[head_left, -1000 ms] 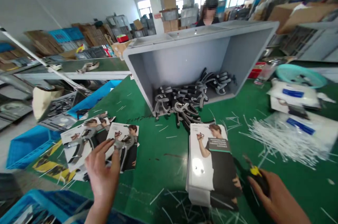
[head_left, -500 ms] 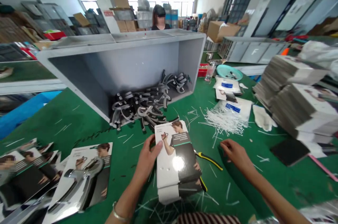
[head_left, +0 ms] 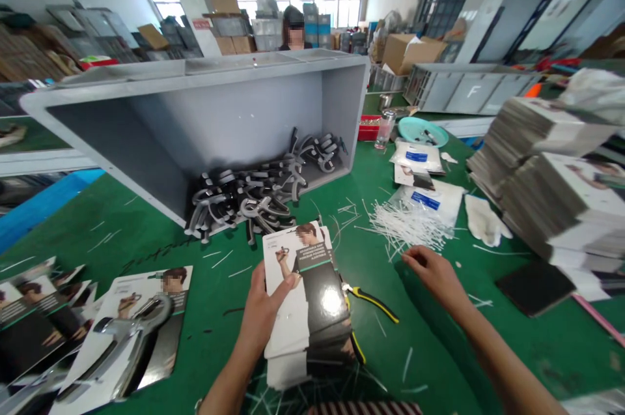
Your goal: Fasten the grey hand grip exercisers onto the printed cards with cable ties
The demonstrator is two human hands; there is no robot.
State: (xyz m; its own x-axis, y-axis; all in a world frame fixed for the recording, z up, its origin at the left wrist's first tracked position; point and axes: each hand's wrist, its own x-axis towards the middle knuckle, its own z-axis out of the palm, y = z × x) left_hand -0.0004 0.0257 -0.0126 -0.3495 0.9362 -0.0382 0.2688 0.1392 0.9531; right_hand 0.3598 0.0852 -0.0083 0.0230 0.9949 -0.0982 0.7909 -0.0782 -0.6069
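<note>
My left hand (head_left: 266,307) is closed on the left edge of a stack of printed backing cards (head_left: 329,298), its thumb lying over the top card. Under the right side of the stack are pliers with yellow-and-black handles (head_left: 378,304), partly hidden. My right hand (head_left: 434,275) hovers at the near edge of a pile of white cable ties (head_left: 407,223), fingers drawn together; what is between them, if anything, is too small to make out. To the left lies a card with a grey-and-black clamp (head_left: 129,346) on it.
A grey crate (head_left: 229,115) lies on its side, with several clamps (head_left: 254,197) inside and at its lip. More carded clamps (head_left: 36,330) sit at far left. Tall card stacks (head_left: 551,193), a black pad (head_left: 534,288) and a teal plate (head_left: 422,133) are on the right. A person (head_left: 293,27) is beyond.
My left hand's thumb has moved farther onto the top card, and the cards look more fanned. My right hand has moved a little closer to the cable ties. The view has shifted slightly.
</note>
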